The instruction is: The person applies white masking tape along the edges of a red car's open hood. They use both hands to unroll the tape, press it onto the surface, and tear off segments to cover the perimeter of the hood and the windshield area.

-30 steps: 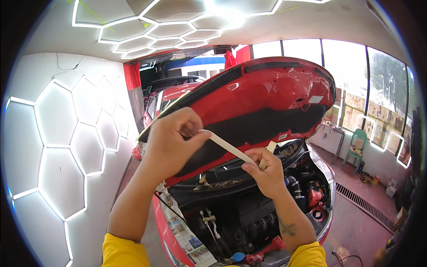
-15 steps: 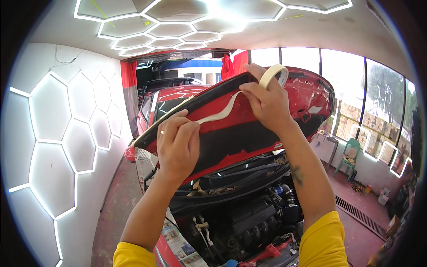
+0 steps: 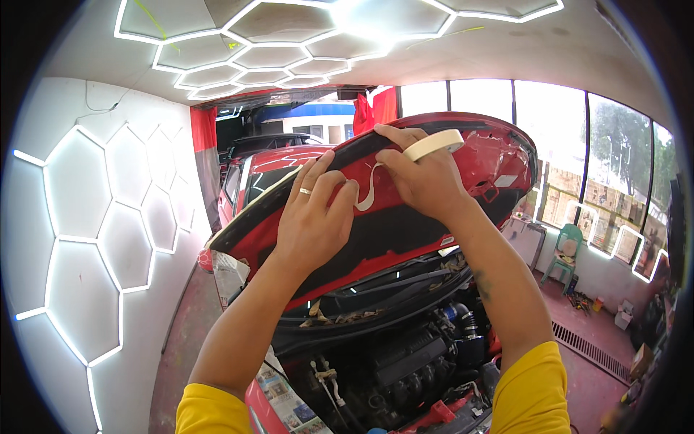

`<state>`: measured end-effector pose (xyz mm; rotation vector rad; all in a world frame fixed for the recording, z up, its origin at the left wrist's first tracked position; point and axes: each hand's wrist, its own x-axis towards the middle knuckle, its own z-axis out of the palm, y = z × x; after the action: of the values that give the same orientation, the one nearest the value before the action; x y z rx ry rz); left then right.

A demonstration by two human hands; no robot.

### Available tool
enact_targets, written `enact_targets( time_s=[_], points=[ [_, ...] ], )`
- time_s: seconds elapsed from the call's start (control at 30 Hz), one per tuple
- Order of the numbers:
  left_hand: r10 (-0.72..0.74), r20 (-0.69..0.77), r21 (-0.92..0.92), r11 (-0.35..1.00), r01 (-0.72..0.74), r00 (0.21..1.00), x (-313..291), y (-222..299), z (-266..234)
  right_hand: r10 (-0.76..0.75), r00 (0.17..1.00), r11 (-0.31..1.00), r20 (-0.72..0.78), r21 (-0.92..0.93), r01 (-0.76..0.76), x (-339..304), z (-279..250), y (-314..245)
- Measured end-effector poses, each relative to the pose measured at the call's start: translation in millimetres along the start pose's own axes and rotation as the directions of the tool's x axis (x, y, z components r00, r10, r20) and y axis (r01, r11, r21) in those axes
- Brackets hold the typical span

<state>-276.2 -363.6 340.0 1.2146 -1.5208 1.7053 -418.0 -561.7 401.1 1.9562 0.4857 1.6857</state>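
A red car hood (image 3: 289, 278) stands raised, its underside toward me. My right hand (image 3: 428, 179) grips a roll of cream masking tape (image 3: 436, 145) near the hood's upper edge, fingertips reaching over that edge. From the roll a loose strip of tape (image 3: 370, 194) sags in a curve to my left hand (image 3: 316, 215). The left thumb and forefinger pinch the strip's end, while other fingers rest along the black strip at the hood's edge. Cream tape (image 3: 242, 218) lines the edge farther left.
Below is the open engine bay (image 3: 412, 354), with newspaper (image 3: 285, 394) over the left fender. A white wall with hexagonal lights (image 3: 83, 239) rises on the left. To the right are a green chair (image 3: 564, 253) and a floor drain (image 3: 593, 352).
My left hand has moved right and up along the hood edge, nearer the right hand. The tape span between them is shorter and slacker. The roll has tilted flatter.
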Motion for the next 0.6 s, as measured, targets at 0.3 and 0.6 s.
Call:
enact_targets(
  time_s=[0.3,0.6],
  points=[
    [-0.117,-0.086,-0.187,0.977,0.100,0.989,0.8,12.7,5.3,0.374,0.924,0.849,-0.081,0.430,-0.306,16.5,-9.5,-3.5],
    [-0.337,-0.245,-0.319,0.913,0.252,0.909,-0.6,25.1,8.8,0.131,0.977,0.977,-0.166,0.192,-0.099,19.3,7.2,-0.4]
  ],
)
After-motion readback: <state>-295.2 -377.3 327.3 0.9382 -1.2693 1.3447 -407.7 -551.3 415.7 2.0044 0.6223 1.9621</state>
